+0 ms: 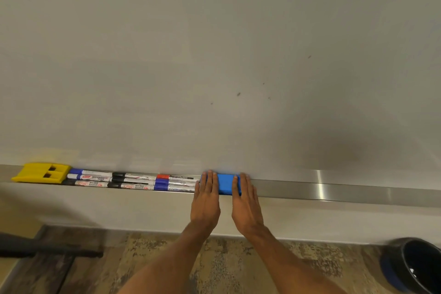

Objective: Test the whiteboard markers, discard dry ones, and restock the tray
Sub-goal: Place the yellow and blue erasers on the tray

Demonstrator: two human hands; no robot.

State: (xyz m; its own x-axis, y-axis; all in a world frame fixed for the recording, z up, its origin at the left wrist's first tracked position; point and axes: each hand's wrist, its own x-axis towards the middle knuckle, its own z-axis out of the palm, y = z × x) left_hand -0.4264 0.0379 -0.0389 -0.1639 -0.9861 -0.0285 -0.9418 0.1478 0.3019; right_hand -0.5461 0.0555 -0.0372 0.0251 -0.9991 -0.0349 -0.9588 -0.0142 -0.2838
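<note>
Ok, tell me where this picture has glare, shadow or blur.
Head view: bright glare streaks on the metal tray; a soft dark shadow on the whiteboard above it; the bin at lower right is smeared, and the wide lens bows the tray's line.

a metal tray runs along the foot of the whiteboard; on it a blue eraser lies under the fingertips of both hands, whiteboard markers lie in rows just to their left, a yellow eraser beyond
</note>
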